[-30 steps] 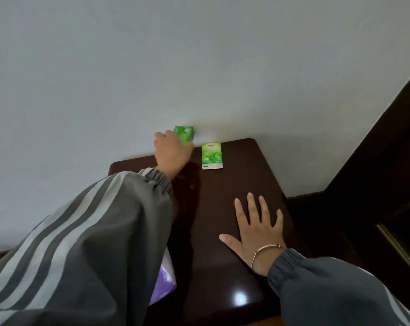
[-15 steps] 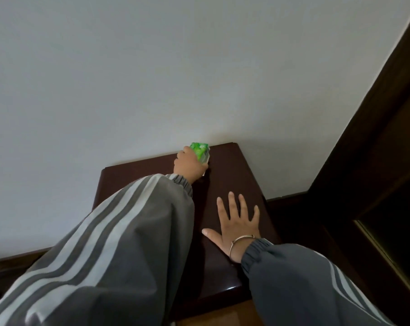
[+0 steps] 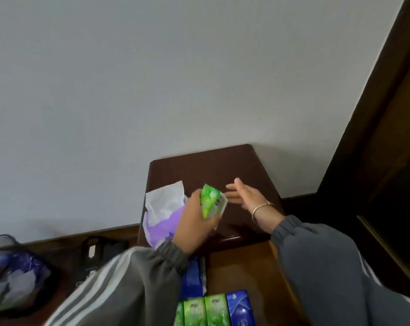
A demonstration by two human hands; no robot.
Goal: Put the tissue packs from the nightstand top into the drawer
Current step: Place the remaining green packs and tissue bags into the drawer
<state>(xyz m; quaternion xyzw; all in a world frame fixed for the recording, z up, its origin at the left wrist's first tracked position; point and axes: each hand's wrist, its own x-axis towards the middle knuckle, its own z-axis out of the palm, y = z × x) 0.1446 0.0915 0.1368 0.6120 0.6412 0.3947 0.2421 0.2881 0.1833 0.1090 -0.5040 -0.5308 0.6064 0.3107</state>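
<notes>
My left hand (image 3: 194, 220) grips green tissue packs (image 3: 211, 200) and holds them above the front edge of the dark wooden nightstand (image 3: 213, 165). It looks like two packs stacked, though the blur hides the exact number. My right hand (image 3: 246, 195) hovers open over the nightstand top, fingers spread, a bracelet on its wrist. Below, the open drawer (image 3: 237, 271) holds green packs (image 3: 204, 310) and blue packs (image 3: 240, 309) lined up at its front. The far part of the nightstand top carries nothing.
A purple soft tissue bag (image 3: 162, 222) with a white sheet sticking out sits at the nightstand's left front corner. On the left lies a blue-purple package (image 3: 13, 278) and a dark object (image 3: 98, 252). A dark wooden frame (image 3: 375, 137) rises at right.
My left hand has pulled back from the wall toward the drawer with the green packs. My right hand lifted off the nightstand top. The view tipped down and the open drawer came into sight.
</notes>
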